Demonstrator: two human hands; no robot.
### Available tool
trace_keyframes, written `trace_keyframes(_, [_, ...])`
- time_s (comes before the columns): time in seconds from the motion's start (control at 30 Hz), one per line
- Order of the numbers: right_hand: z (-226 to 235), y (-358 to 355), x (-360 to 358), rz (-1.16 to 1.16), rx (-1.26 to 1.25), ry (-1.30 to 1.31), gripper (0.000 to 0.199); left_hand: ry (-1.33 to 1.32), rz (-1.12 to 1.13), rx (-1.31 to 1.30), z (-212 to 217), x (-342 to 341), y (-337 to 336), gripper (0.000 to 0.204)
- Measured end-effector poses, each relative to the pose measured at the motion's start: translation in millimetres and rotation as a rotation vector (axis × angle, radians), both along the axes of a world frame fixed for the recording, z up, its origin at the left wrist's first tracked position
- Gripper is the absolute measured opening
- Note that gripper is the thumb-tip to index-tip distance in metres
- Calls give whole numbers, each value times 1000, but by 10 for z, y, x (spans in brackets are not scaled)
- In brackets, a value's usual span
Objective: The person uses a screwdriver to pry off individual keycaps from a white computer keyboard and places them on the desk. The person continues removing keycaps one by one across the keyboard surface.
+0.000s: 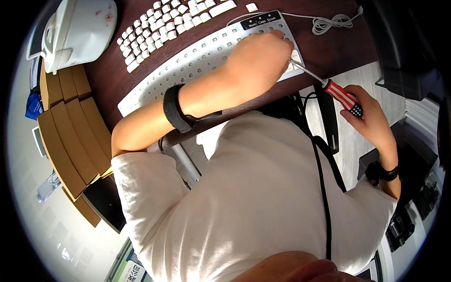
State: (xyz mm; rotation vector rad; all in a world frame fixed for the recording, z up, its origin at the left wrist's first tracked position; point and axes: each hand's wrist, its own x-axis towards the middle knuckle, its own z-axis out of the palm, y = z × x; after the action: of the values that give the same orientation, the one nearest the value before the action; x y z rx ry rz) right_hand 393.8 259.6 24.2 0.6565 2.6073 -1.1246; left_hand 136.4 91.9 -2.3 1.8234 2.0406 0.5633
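Dark red-brown wooden desk (329,44) carries the long white plastic keyboard (136,99) along its near edge; I see mostly bare sockets (204,45). Left hand (259,58) curls over its right end, grasp hidden from me. Right hand (371,115) grasps the red-white-black screwdriver (336,90), shaft at remaining square white keycaps (295,55). I judge: prying step; next calls for gentle leverage.

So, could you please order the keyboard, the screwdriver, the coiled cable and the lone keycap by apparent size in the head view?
1. Keyboard: largest, partly hidden
2. Screwdriver and coiled cable: too alike in area to rank
3. Lone keycap: smallest
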Motion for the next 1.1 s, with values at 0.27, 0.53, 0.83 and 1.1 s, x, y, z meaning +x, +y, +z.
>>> trace_keyframes(0.27, [227,2,-58,126,47,69,45,12,46,6,-32,33,-19,15])
trace_keyframes(0.53, [873,-121,-472,392,498,-62,37,-43,37,70,-45,-5,-17,17])
trace_keyframes(0.83, [1073,-573,-927,393,625,-426,27,-68,30,92,-106,-36,-9,19])
trace_keyframes(1.1, [527,-23,-309,310,471,-39,41,-70,30,144,-164,-20,-23,17])
